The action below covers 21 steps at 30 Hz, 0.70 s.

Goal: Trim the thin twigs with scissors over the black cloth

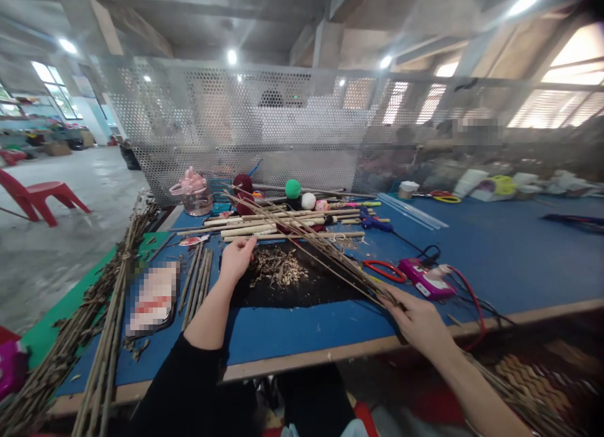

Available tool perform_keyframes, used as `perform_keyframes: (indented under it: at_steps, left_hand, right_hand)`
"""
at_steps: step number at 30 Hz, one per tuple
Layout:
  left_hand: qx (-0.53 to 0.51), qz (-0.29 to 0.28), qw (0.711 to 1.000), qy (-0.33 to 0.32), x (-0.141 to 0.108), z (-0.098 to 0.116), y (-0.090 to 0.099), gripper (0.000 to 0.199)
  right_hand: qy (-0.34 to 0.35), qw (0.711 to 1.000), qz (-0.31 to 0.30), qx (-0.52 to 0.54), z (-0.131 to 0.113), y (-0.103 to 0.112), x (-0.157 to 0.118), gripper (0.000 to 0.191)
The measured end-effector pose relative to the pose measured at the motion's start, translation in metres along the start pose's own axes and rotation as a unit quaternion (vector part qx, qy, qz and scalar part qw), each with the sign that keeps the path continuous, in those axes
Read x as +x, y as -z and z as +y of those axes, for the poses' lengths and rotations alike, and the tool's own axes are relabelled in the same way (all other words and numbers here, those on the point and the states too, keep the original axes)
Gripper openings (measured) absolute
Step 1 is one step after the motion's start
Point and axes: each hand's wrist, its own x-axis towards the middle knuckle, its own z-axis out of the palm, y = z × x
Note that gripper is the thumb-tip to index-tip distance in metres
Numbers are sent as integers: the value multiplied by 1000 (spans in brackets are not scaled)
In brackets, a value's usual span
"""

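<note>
My right hand (415, 316) is wrapped round the lower end of a bundle of thin dry stalks (337, 259). The bundle slants up and left across a black mat (325, 280), over some pale sticks (255, 227). Beside the mat's far left part, my left hand (237, 259) is closed with thumb and fingers together, close to those pale sticks. Whatever it may pinch is too small to make out. A heap of brown dry scraps (280, 267) lies on the mat, just right of my left hand.
Cut stalks (197, 280) and a long dry bundle (120, 280) lie at left. A blue glue gun (375, 221), red-handled pliers (384, 270) and a purple power strip (427, 280) with cables are at right. A pink-lidded jar (195, 198) stands before the perforated screen (264, 122).
</note>
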Motion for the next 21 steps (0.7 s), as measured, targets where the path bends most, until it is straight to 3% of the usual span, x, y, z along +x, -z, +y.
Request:
perform_keyframes:
  at_steps: [3,5,8,10,16,19,21]
  left_hand:
    - [-151,10,986,63,3,6,0,29]
    - [-299,39,948,101,8,12,5,29]
    - [-439,69,890,100,16,17,15,31]
    - [-459,85,880,83,19,17,21,32]
    - [-425,119,896,52,23,9,19,28]
    - [-348,122,928,54,20,6,13,26]
    - [-259,86,960,60,14,6,8,25]
  right_hand:
    - [-7,997,-62,52,-2,8,2,39]
    - [-14,992,-98,73,-3,13,3,39]
    - [-28,987,-132,89,-2,18,5,41]
    - [-35,984,-148,94,-1,19,6,43]
    - [-47,980,-166,103,-1,21,7,43]
    - [-50,981,-159,102,-3,20,6,42]
    - [-47,982,-154,95,-4,18,6,41]
